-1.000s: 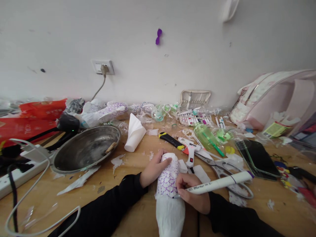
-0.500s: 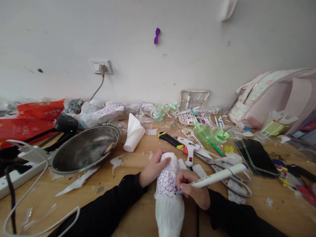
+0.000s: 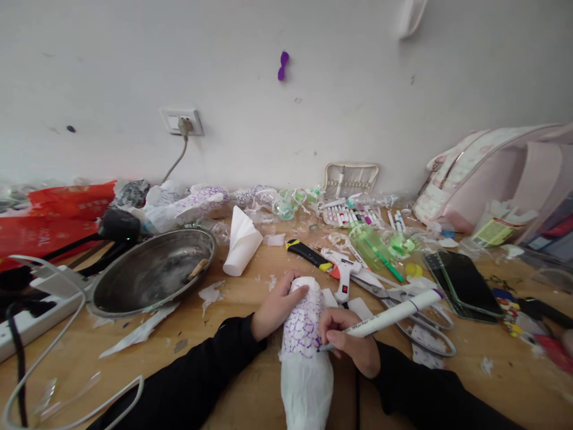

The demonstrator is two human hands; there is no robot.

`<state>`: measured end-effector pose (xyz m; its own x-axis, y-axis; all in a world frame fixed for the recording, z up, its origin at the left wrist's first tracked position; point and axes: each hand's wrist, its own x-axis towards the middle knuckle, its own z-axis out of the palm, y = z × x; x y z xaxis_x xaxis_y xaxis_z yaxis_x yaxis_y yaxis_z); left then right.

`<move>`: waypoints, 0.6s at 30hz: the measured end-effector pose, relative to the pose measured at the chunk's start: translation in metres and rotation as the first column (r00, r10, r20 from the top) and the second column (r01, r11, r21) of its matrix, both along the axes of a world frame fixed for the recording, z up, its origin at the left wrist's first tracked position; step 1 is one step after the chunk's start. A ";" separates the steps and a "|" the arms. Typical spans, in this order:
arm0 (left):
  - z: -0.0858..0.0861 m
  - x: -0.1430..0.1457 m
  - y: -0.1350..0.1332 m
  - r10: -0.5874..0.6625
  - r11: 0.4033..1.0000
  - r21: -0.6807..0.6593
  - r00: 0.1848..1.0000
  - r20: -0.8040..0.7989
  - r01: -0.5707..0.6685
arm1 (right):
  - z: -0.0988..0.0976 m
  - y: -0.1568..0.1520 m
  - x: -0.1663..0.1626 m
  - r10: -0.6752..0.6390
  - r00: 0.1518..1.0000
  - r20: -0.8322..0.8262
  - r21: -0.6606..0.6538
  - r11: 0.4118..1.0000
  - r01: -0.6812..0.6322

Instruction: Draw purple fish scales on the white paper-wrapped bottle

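A white paper-covered, bottle-like form lies lengthwise in front of me, its far half drawn over with purple scale-shaped lines. My left hand is wrapped round its far left side, thumb on top. Between the fingers of my right hand is a white marker with a purple end. The marker's tip touches the form's right side, at the lower border of the drawn scales. The near half is plain white.
Beyond my hands lie a utility knife, a white glue gun and scissors. A metal pan stands left, near a power strip. Phones, a pink backpack and several markers are farther right and back.
The marker has tilted slightly, its purple end a little lower and to the left. Both hands stay in nearly the same place; the whole view has shifted slightly.
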<state>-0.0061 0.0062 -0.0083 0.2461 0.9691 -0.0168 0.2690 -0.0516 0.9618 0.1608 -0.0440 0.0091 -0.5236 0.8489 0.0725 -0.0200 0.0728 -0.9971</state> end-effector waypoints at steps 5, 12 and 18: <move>0.000 0.000 0.000 0.002 1.000 -0.008 1.000 -0.001 -0.002 | -0.002 0.001 0.000 -0.006 1.000 -0.004 -0.015 1.000 0.006; -0.001 0.000 0.000 0.004 1.000 -0.001 1.000 0.004 -0.004 | -0.003 0.000 -0.001 -0.030 0.999 -0.016 -0.047 0.998 0.029; -0.001 0.000 0.001 0.004 1.000 0.011 1.000 0.005 -0.004 | -0.006 0.002 -0.001 -0.046 0.999 -0.025 -0.065 0.997 0.044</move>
